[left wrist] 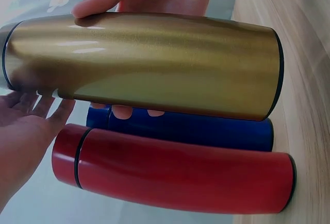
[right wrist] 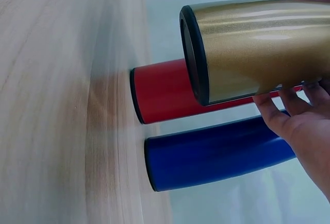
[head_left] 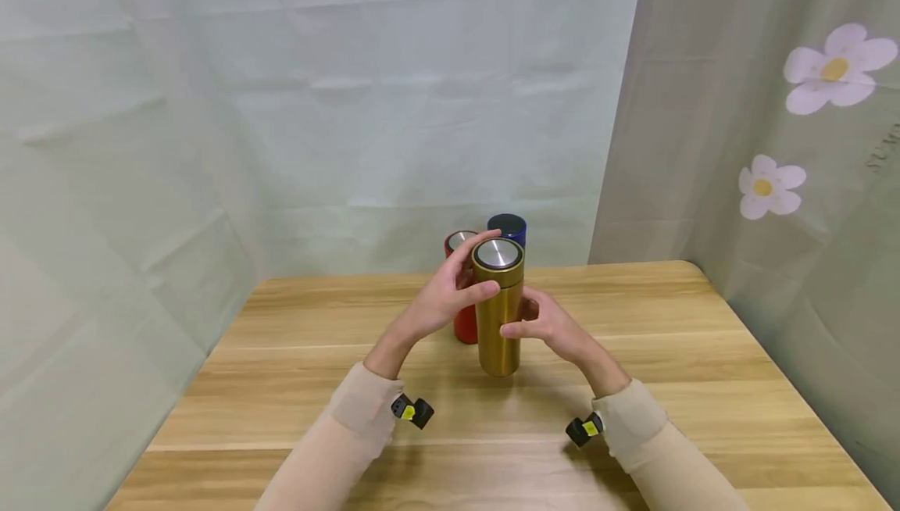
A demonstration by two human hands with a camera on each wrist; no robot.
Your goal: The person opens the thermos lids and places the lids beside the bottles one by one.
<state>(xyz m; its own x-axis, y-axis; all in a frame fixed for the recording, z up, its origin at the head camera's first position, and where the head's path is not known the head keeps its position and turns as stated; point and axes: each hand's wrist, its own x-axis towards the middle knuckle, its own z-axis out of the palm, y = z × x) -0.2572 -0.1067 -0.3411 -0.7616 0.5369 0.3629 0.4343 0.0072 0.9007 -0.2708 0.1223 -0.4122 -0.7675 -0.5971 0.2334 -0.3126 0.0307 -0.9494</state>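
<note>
A gold thermos flask (head_left: 498, 343) with a silver-topped lid is held upright between both hands, its black base off the table in the right wrist view. My left hand (head_left: 437, 301) grips it from the left around the lid and neck, thumb across the front. From the other side my right hand (head_left: 557, 329) holds the body lower down, with the thumb on the front and fingers behind. Just behind stand a red thermos flask (left wrist: 180, 172) and a blue thermos flask (right wrist: 216, 157), both upright on the table and partly covered by the gold one in the head view.
The wooden table (head_left: 281, 417) has its back edge close behind the flasks. Pale cloth curtains (head_left: 394, 105) hang behind and at both sides, with printed flowers (head_left: 762, 187) on the right one.
</note>
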